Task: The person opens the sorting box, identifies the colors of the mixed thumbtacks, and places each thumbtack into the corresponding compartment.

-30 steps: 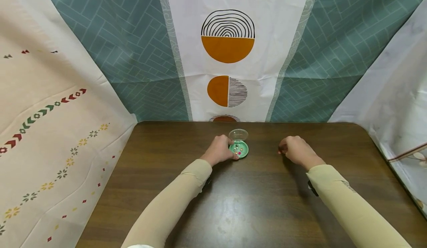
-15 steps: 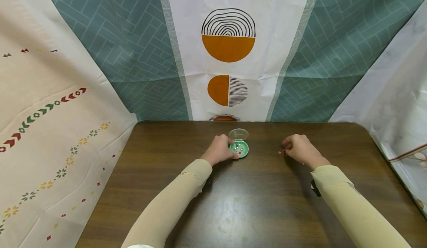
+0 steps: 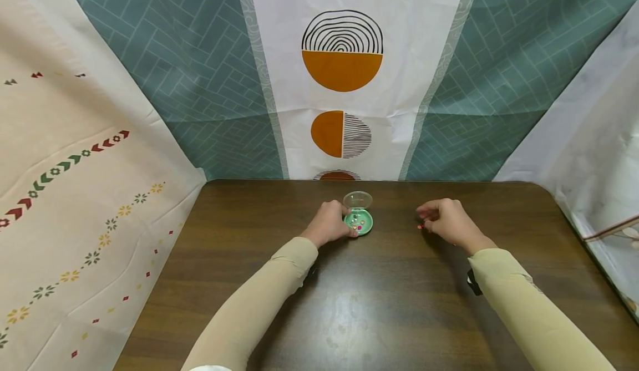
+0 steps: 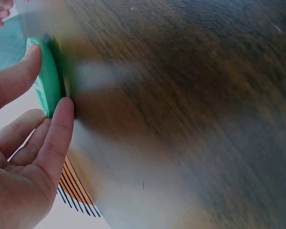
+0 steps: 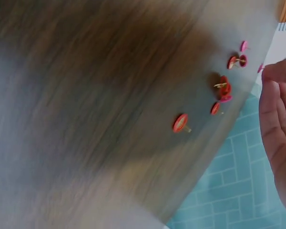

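My left hand [image 3: 328,222] holds the side of a small round green case [image 3: 366,224], thumb on its near rim and fingers around behind. The clear lid [image 3: 357,199] stands raised, and several thumbtacks [image 3: 359,228] lie inside the case. In the left wrist view, the green case [image 4: 48,78] shows edge-on between thumb and fingers. To the right, my right hand [image 3: 449,221] hovers low over loose thumbtacks on the table. The right wrist view shows thumb and forefinger tips together at a pink thumbtack [image 5: 260,68], which they pinch.
Several red and pink thumbtacks lie scattered on the brown table [image 3: 349,304] by the right hand, among them a red thumbtack [image 5: 180,123] apart from the cluster [image 5: 224,88]. A patterned cloth [image 3: 344,138] hangs behind the table's far edge.
My right hand has drawn back slightly to the right from its curled position, its fingers lifting and uncovering red thumbtacks. My left hand stays on the case.
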`<state>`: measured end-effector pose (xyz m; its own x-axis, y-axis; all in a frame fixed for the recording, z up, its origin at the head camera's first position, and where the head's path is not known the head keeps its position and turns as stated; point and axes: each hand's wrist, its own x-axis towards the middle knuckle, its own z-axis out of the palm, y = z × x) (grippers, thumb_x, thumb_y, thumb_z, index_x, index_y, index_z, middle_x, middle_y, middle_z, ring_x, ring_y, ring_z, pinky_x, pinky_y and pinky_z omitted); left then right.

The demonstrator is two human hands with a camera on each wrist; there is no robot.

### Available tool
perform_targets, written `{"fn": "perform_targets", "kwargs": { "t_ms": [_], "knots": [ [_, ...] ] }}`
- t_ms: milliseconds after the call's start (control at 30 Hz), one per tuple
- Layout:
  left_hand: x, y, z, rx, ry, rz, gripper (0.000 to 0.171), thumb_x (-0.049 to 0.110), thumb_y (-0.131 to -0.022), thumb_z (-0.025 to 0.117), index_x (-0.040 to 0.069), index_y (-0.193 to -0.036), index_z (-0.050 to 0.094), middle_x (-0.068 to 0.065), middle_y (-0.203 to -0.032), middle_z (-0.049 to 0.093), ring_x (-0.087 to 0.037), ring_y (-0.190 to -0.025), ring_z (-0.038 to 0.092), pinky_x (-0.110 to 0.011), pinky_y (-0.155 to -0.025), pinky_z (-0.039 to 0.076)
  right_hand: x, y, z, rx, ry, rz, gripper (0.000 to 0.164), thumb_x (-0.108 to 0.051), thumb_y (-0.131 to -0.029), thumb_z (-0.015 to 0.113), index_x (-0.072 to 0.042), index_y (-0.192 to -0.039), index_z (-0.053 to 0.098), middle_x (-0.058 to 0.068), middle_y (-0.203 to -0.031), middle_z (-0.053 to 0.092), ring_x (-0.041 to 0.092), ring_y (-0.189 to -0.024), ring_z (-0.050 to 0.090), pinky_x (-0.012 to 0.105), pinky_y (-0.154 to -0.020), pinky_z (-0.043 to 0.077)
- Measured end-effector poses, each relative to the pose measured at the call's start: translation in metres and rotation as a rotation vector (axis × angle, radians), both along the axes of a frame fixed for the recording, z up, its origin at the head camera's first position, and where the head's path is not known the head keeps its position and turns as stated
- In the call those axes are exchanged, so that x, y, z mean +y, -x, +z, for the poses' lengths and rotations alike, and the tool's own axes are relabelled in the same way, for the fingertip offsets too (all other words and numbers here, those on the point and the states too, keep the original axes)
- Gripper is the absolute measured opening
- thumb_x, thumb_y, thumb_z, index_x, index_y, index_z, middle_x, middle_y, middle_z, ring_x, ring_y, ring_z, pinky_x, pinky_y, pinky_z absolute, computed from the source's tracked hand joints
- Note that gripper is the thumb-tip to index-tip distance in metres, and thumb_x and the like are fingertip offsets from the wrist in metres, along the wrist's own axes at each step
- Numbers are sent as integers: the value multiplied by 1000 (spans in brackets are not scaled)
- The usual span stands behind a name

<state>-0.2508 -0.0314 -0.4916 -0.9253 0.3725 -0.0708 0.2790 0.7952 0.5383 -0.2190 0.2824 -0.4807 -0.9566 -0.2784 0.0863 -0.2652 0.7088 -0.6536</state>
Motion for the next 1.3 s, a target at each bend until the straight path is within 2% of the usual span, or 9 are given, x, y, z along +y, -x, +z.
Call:
{"fn": "perform_targets", "kwargs": {
  "t_ms": [67, 167, 300, 467, 600, 767, 967, 1100, 1300],
  "knots": [
    [0, 0, 0, -7, -6, 5, 63, 39, -58, 86, 10, -111, 68, 3, -110, 63, -13, -103, 54, -23, -85, 40, -3, 0, 2, 1, 75, -6, 27, 4, -79, 64, -1, -105, 66, 11, -92, 66, 15, -77, 62, 28, -60, 49],
    [-1, 0, 1, -8, -10, 10, 63, 39, -58, 87, 10, -110, 68, 4, -110, 63, -12, -104, 54, -23, -85, 40, -8, 1, 5, -31, 230, -33, 26, 1, -82, 65, 0, -108, 63, 16, -96, 65, 18, -81, 63, 28, -65, 50],
    [-2, 0, 1, -5, -13, 13, 64, 39, -58, 87, 10, -111, 68, 4, -110, 63, -12, -105, 53, -23, -87, 39, -17, 3, 12, -139, 524, -68, 35, -2, -82, 67, 5, -115, 58, 18, -103, 63, 28, -91, 62, 31, -75, 48],
    [-3, 1, 0, -10, -12, 15, 62, 39, -59, 86, 10, -110, 68, 3, -108, 64, -11, -101, 54, -22, -84, 41, -29, 5, 24, -328, 811, -93, 47, -1, -85, 64, 10, -126, 47, 8, -106, 63, 21, -95, 60, 33, -81, 46],
    [-4, 2, -1, -11, -3, 12, 62, 40, -59, 86, 11, -111, 68, 3, -109, 64, -8, -99, 54, -21, -82, 41, -40, 7, 30, -430, 943, -115, 42, 2, -86, 61, 7, -126, 48, 6, -104, 63, 15, -92, 60, 31, -82, 46],
    [-3, 4, 0, 0, 13, 7, 61, 41, -60, 85, 12, -111, 68, 4, -108, 64, -8, -97, 55, -21, -81, 41, -54, 8, 28, -439, 956, -166, 34, 3, -85, 62, 2, -118, 55, 4, -100, 65, 16, -92, 61, 31, -82, 46],
    [-3, 3, 0, -5, 8, 2, 60, 41, -59, 86, 12, -109, 69, 4, -105, 64, -7, -91, 54, -21, -78, 42, -73, 8, 16, -436, 940, -189, 37, 4, -82, 64, 6, -117, 54, 7, -99, 66, 26, -99, 59, 36, -83, 45],
    [-2, 2, -1, 18, 9, -6, 57, 41, -59, 86, 12, -105, 70, 5, -99, 65, -7, -86, 55, -20, -75, 42, -88, 7, 10, -395, 874, -161, 41, 4, -80, 66, 12, -118, 52, 16, -103, 64, 32, -99, 58, 39, -82, 45],
    [-1, 2, -2, 31, 9, -32, 48, 42, -60, 85, 14, -97, 71, 7, -87, 65, -8, -76, 54, -21, -69, 42, -104, 8, 3, -293, 752, -148, 37, 4, -78, 69, 14, -111, 56, 30, -105, 58, 27, -89, 62, 34, -76, 48]
  ]
}}
